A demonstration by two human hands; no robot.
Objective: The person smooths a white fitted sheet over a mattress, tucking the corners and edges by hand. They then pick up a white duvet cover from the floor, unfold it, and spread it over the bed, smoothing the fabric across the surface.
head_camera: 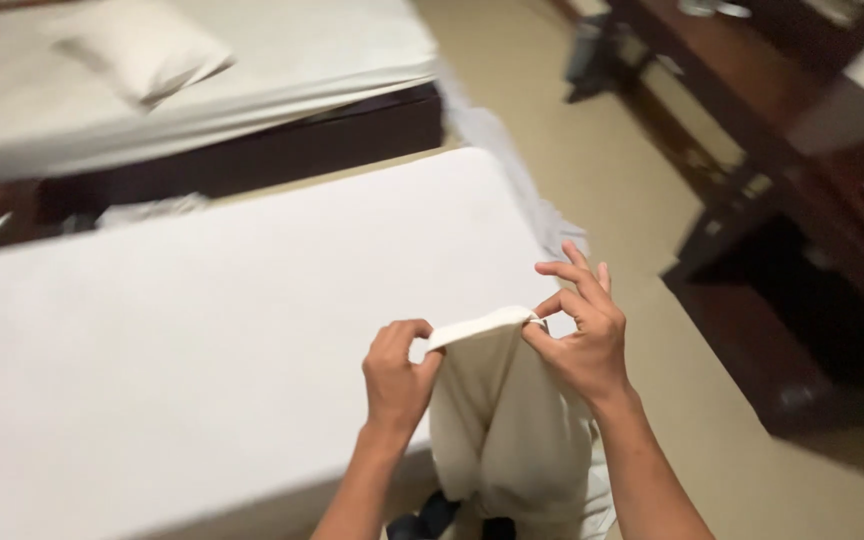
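The cloth (pixel 502 420) is cream-white and soft, gathered into long loose folds that hang straight down. Its top edge is pulled into a short taut band between the two hands, a little lighter in tone than the drooping part below. It hangs in front of the person, just off the near corner of the bed (pixel 202 340), whose bare white top fills the left of the view.

The left hand (pixel 399 375) is curled shut, its grip pinching the left end of the top edge between thumb and bent fingers. The right hand (pixel 580 335) pinches the right end with thumb and forefinger; its other fingers fan out, free of the cloth.

The cloth's lower end runs out of the bottom of the frame, so its full length and shape cannot be told. A dark thing beneath it, at the bottom edge, is too cut off to identify. A second bed (pixel 282 70) with a pillow (pixel 142 45) lies beyond, blurred. Dark wooden furniture (pixel 802 230) on the right is also blurred and partly cropped, and the small items on top of it cannot be made out.
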